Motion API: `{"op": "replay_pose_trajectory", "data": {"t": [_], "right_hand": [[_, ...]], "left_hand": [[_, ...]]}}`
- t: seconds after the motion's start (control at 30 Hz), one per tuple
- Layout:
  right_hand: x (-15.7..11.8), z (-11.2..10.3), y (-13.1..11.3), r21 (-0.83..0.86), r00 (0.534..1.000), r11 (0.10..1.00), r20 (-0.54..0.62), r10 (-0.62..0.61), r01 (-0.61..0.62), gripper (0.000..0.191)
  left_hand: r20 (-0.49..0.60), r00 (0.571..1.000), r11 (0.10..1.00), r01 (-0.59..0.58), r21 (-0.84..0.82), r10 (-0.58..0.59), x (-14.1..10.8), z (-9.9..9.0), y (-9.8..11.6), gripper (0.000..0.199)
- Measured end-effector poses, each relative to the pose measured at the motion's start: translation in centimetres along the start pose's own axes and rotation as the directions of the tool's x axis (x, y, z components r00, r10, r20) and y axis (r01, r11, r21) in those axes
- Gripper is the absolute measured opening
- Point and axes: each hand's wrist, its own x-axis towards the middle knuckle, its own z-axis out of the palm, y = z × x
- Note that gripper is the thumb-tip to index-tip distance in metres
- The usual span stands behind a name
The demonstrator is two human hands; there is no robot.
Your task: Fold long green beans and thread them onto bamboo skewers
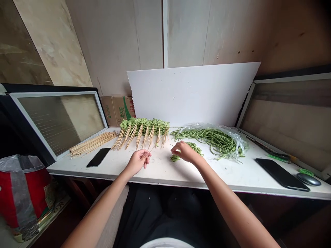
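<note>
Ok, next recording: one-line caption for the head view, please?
Left hand pinches a bamboo skewer; right hand sits over cut green beans beside rows of loaded skewers.

Pale panelled walls (111, 44) rise behind a white worktop (165, 175), with a white foam board (192, 93) leaning against them, a cardboard box (117, 111) in the corner, and a glass-lidded cabinet (59, 120) on each side.

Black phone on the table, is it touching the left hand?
Apart. The head view shows the black phone lying on the white table, with bare tabletop between it and the left hand.
</note>
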Motion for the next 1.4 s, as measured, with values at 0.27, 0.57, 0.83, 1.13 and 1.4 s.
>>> {"op": "replay_pose_trajectory", "data": {"t": [0.27, 0.57, 0.83, 1.13, 1.4], "right_hand": [[0.0, 2.0, 0.8, -0.237, 0.994, 0.970, 0.084, 0.067, -0.045, 0.014], [0.2, 2.0, 0.9, -0.135, 0.995, 0.985, -0.003, -0.105, 0.103, 0.010], [0.7, -0.2, -0.3, 0.563, 0.945, 0.826, -0.289, 0.151, 0.040, 0.036], [0.5, -1.5, -0.7, 0.961, 0.955, 0.263, -0.151, 0.255, 0.082, 0.031], [0.6, -1.2, -1.6, 0.979, 0.949, 0.182, -0.144, 0.282, 0.094, 0.031]], "left_hand": [[0.021, 0.999, 0.997, -0.026, 0.067, 0.025, -0.1, 0.0, -0.2, 0.040], [0.016, 1.000, 0.995, -0.025, 0.099, 0.023, -0.3, 0.4, -0.1, 0.039], [-0.063, 0.994, 0.977, -0.077, 0.201, 0.091, -0.5, 0.2, 0.7, 0.041], [-0.080, 0.989, 0.953, -0.096, 0.287, 0.124, -0.7, 0.6, 0.9, 0.041], [-0.080, 0.988, 0.943, -0.101, 0.319, 0.132, -0.8, 0.6, 0.8, 0.041]]}}
